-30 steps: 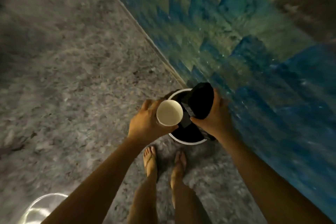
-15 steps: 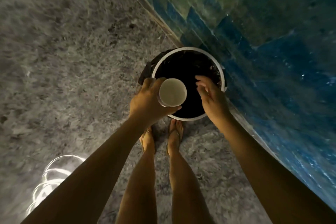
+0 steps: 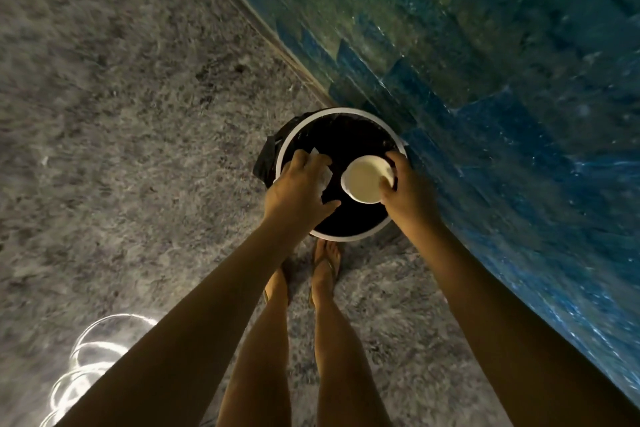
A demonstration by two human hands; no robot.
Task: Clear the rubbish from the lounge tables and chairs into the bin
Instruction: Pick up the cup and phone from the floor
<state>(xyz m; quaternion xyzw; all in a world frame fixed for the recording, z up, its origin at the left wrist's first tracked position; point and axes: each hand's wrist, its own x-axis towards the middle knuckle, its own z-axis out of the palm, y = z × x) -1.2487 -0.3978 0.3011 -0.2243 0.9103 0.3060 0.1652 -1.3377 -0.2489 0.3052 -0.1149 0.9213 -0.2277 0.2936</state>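
One bin (image 3: 341,110) on grey floor (image 3: 121,114) beside blue wall (image 3: 485,62).

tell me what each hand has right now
Left hand: grips crumpled white paper above the bin.
Right hand: holds a white cup above the bin.

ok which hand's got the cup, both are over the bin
The right hand, on the blue wall side, grips the white cup above the bin. The left hand holds crumpled white paper instead.
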